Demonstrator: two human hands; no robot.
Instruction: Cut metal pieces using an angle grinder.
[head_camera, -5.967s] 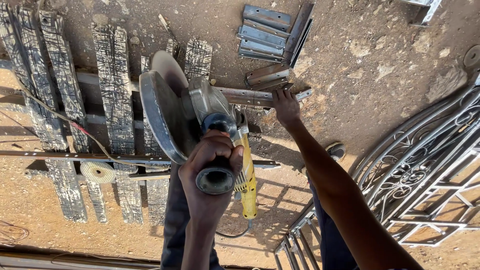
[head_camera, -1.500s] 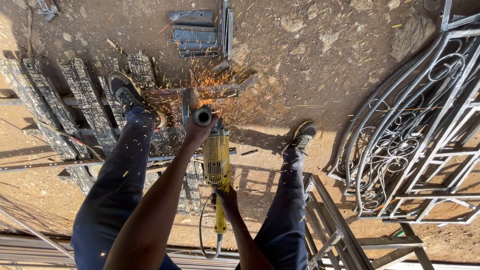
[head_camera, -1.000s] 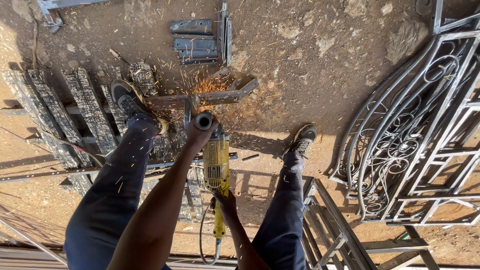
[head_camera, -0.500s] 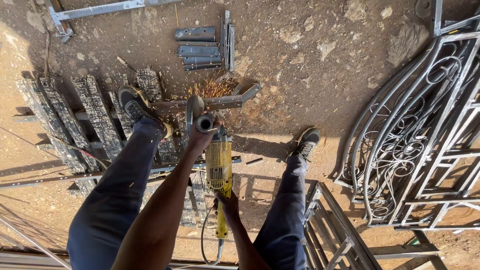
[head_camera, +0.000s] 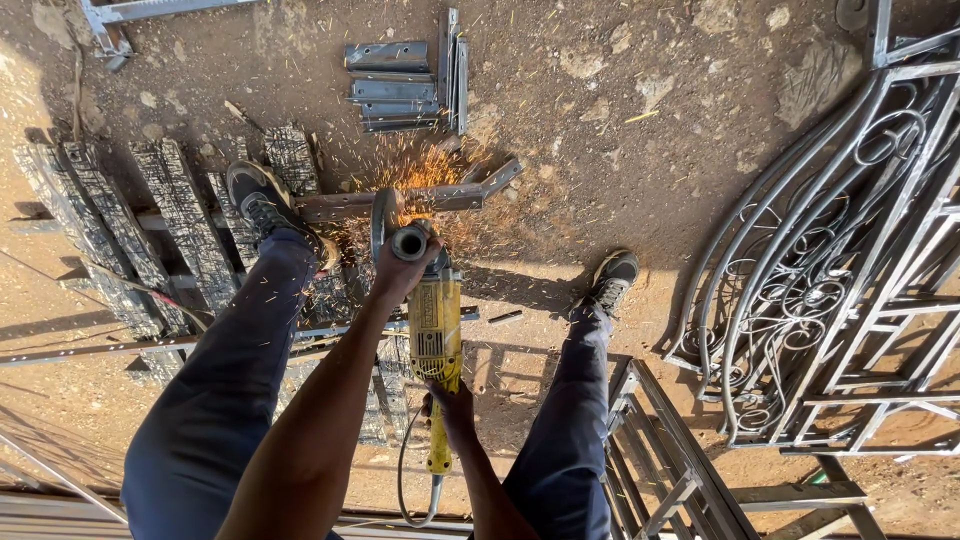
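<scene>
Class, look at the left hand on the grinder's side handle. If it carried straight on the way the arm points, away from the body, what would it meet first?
Probably the rusty angle iron throwing sparks just beyond the left hand; depth is hard to judge.

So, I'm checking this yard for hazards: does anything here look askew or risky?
Yes. Sparks spray from the yellow grinder where it cuts the metal bar, pinned only by the left shoe. The left hand and right hand are bare. Metal offcuts lie loose on the dirt.
</scene>
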